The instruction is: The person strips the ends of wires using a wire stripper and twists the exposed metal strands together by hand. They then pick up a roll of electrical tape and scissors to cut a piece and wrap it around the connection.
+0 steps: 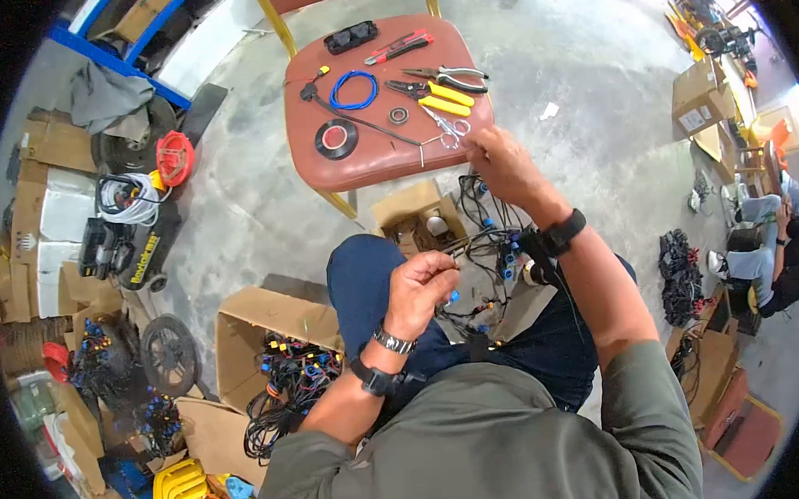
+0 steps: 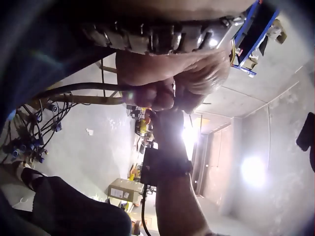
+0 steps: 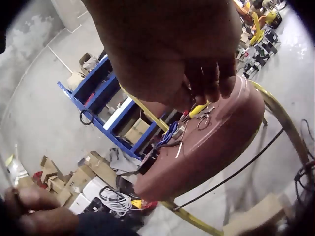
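Our left hand (image 1: 420, 289) pinches a thin black wire (image 2: 83, 87) above the knee, beside the cable bundle (image 1: 490, 249) in our lap. Our right hand (image 1: 503, 164) hovers with curled fingers at the chair seat's (image 1: 367, 156) near right corner by the scissors (image 1: 450, 129); we cannot tell whether it grips anything. We judge cutting not yet begun. Concrete floor (image 1: 590, 86), cardboard boxes (image 1: 267, 315) around.

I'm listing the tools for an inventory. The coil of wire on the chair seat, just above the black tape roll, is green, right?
Not green. The head view shows that the coil of wire on the chair seat is blue. It does lie just above the black tape roll.
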Demonstrator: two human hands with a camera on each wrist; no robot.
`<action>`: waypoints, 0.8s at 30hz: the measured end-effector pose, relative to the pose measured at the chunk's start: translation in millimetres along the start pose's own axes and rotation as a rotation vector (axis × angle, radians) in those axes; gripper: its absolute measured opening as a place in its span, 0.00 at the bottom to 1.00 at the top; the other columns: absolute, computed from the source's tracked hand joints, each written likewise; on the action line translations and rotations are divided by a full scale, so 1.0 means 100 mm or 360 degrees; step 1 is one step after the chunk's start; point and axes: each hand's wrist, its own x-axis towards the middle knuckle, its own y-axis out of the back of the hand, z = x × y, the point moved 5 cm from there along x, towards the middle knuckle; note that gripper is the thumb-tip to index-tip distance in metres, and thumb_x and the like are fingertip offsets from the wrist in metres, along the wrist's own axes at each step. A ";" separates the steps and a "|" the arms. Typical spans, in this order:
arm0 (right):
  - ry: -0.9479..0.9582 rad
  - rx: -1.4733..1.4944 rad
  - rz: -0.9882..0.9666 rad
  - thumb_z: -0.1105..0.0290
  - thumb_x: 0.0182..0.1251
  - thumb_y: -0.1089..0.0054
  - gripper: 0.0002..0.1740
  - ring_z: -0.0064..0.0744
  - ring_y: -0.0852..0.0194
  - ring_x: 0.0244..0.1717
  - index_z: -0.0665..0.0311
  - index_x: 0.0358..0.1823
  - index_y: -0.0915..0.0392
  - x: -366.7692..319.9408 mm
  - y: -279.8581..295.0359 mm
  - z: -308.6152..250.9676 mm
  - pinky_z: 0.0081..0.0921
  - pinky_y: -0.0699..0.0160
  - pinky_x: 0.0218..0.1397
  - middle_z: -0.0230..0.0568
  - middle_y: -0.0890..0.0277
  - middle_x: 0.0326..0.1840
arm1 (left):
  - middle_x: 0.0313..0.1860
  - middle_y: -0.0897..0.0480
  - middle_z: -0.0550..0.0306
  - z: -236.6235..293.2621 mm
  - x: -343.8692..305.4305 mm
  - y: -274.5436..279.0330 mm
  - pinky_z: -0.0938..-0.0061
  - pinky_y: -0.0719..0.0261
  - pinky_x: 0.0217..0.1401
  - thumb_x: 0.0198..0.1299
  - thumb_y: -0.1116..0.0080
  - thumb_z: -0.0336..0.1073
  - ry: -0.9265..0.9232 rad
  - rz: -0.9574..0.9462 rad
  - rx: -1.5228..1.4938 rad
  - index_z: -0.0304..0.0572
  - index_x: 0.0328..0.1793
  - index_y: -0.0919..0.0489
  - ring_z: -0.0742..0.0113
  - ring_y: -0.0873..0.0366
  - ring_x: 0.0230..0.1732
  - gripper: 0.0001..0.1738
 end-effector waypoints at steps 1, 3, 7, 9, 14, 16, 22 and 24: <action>0.0004 -0.0061 0.0002 0.75 0.64 0.47 0.10 0.58 0.26 0.51 0.66 0.46 0.22 0.13 -0.02 0.03 0.46 0.27 0.55 0.53 0.23 0.40 | 0.28 0.21 0.62 0.00 0.00 0.00 0.83 0.32 0.26 0.61 0.36 0.27 -0.0003 -0.0005 -0.0047 0.35 0.42 0.20 0.78 0.28 0.24 0.06; 0.0115 -0.0066 0.0084 0.75 0.64 0.48 0.11 0.58 0.25 0.50 0.64 0.46 0.22 0.33 -0.01 -0.02 0.47 0.25 0.53 0.53 0.23 0.41 | 0.31 0.19 0.63 0.03 0.00 0.03 0.83 0.26 0.30 0.58 0.33 0.25 0.0008 -0.0045 -0.0094 0.35 0.44 0.19 0.78 0.24 0.27 0.09; -0.0035 -0.0274 -0.0147 0.75 0.64 0.48 0.11 0.59 0.23 0.47 0.64 0.47 0.22 0.54 -0.16 -0.05 0.47 0.23 0.49 0.53 0.22 0.41 | 0.34 0.19 0.66 0.09 0.00 0.05 0.83 0.26 0.32 0.55 0.30 0.25 0.0037 -0.0133 -0.0152 0.38 0.43 0.19 0.81 0.24 0.30 0.11; -0.0070 -0.0255 -0.0186 0.74 0.64 0.47 0.11 0.58 0.22 0.46 0.64 0.47 0.22 0.58 -0.27 0.03 0.47 0.22 0.48 0.53 0.22 0.42 | 0.33 0.20 0.67 0.14 0.01 0.04 0.84 0.27 0.32 0.55 0.30 0.26 -0.0051 -0.0122 -0.0033 0.39 0.42 0.19 0.81 0.25 0.30 0.10; -0.0161 -0.0293 -0.0138 0.74 0.64 0.46 0.12 0.58 0.21 0.46 0.64 0.48 0.21 0.66 -0.26 0.15 0.46 0.21 0.49 0.53 0.22 0.43 | 0.37 0.21 0.65 0.21 -0.01 0.02 0.83 0.28 0.39 0.53 0.29 0.25 -0.0093 -0.0205 0.0015 0.38 0.40 0.19 0.79 0.26 0.37 0.11; -0.0181 -0.0391 -0.0099 0.74 0.63 0.45 0.13 0.56 0.23 0.50 0.63 0.48 0.21 0.74 -0.21 0.20 0.45 0.23 0.53 0.52 0.23 0.48 | 0.39 0.20 0.64 0.17 -0.02 0.04 0.82 0.28 0.42 0.53 0.29 0.24 -0.0008 -0.0227 0.0009 0.37 0.40 0.19 0.78 0.25 0.39 0.11; -0.0174 -0.0531 -0.0228 0.72 0.63 0.44 0.15 0.55 0.27 0.56 0.62 0.51 0.20 0.96 -0.12 0.29 0.45 0.27 0.59 0.51 0.24 0.54 | 0.40 0.19 0.62 0.10 -0.04 0.08 0.82 0.26 0.39 0.53 0.30 0.21 0.0025 -0.0264 0.0056 0.36 0.42 0.18 0.78 0.24 0.38 0.11; -0.0180 -0.0584 -0.0304 0.61 0.63 0.42 0.19 0.54 0.27 0.58 0.60 0.54 0.21 1.03 -0.20 0.29 0.44 0.26 0.59 0.52 0.24 0.55 | 0.39 0.19 0.65 0.12 -0.04 0.08 0.83 0.25 0.42 0.56 0.31 0.26 0.0067 -0.0274 0.0066 0.35 0.42 0.18 0.80 0.25 0.39 0.08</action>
